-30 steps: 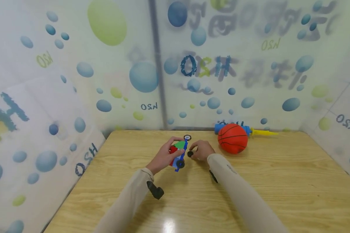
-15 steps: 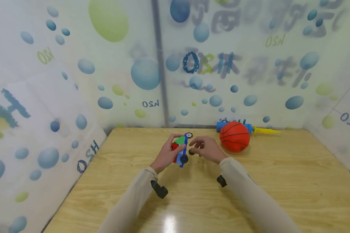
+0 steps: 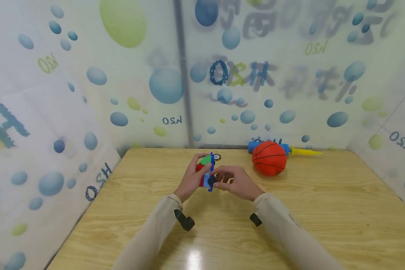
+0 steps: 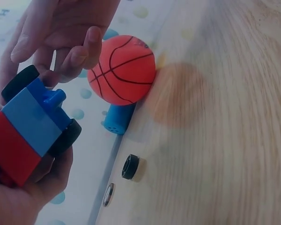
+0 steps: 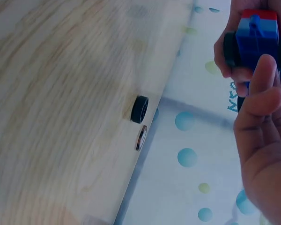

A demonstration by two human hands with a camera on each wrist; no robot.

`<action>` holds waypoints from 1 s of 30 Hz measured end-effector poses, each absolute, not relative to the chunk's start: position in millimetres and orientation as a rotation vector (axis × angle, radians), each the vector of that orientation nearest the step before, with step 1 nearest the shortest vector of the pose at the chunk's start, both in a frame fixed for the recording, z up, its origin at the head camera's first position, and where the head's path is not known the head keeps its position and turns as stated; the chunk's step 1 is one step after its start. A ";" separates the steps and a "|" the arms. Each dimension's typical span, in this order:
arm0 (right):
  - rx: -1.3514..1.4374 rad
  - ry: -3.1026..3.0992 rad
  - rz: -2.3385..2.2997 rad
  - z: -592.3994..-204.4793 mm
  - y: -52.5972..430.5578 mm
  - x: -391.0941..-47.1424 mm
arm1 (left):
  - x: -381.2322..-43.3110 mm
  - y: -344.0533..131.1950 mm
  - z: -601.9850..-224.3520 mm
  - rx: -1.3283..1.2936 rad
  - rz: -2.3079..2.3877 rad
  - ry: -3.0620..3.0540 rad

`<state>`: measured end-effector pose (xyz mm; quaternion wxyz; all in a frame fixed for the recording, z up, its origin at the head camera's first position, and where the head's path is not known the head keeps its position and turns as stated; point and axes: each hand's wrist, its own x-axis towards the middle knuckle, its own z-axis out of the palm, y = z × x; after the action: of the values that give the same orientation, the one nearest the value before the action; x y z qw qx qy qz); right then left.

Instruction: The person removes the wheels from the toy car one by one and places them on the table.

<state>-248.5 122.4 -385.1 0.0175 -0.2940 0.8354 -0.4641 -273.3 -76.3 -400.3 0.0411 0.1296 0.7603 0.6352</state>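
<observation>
In the head view, my left hand (image 3: pixel 190 178) grips a toy car (image 3: pixel 207 176) built of red, green and light-blue blocks on a dark-blue base. My right hand (image 3: pixel 237 182) reaches in from the right. Its thumb and index fingertips lie around the black toy wheel (image 4: pixel 19 83) on the car's upper side; whether they pinch it cannot be made out. The opposite wheel (image 4: pixel 65 138) shows in the left wrist view. A loose black wheel (image 5: pixel 139 110) stands on the table beside a thin round disc (image 5: pixel 141 137). My left palm and part of the car hide each other.
A red toy basketball (image 3: pixel 269 158) sits at the back of the wooden table (image 3: pixel 324 202). Behind it lies a blue tube with a yellow tapered end (image 3: pixel 306 152), partly covered by the ball. A bubble-patterned sheet (image 3: pixel 283 82) hangs along the back edge.
My right hand has shifted left, from over the loose wheel to the car's mounted wheel. My left hand keeps its grip, with the car slightly turned.
</observation>
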 end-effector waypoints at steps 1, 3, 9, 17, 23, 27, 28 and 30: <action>-0.918 2.588 -1.445 -385.7 121.1 -248.1 | -273.5 -76.1 -400.9 0.398 1.953 2.326; -0.922 2.572 -1.453 -387.3 118.7 -248.3 | -273.2 -75.6 -401.1 0.403 1.966 2.320; -0.899 2.522 -1.479 -389.2 114.0 -248.7 | -273.2 -73.8 -401.5 0.445 1.981 2.312; -0.921 2.482 -1.550 -394.9 109.3 -247.8 | -270.5 -74.4 -405.0 0.487 1.886 2.428; -0.840 2.427 -1.601 -399.9 109.1 -247.6 | -269.9 -74.0 -408.3 0.493 1.836 2.449; -0.807 2.397 -1.634 -402.9 110.0 -248.6 | -268.7 -72.4 -407.4 0.528 1.791 2.462; -0.804 2.397 -1.638 -403.7 109.8 -248.7 | -268.6 -72.2 -407.0 0.536 1.779 2.467; -0.828 2.404 -1.645 -403.4 109.2 -247.3 | -269.3 -72.3 -406.9 0.549 1.766 2.472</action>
<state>-247.3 109.2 -403.4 0.0566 -0.2729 0.7926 -0.5424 -269.3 -72.3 -406.9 0.0271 0.1778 0.8005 0.5717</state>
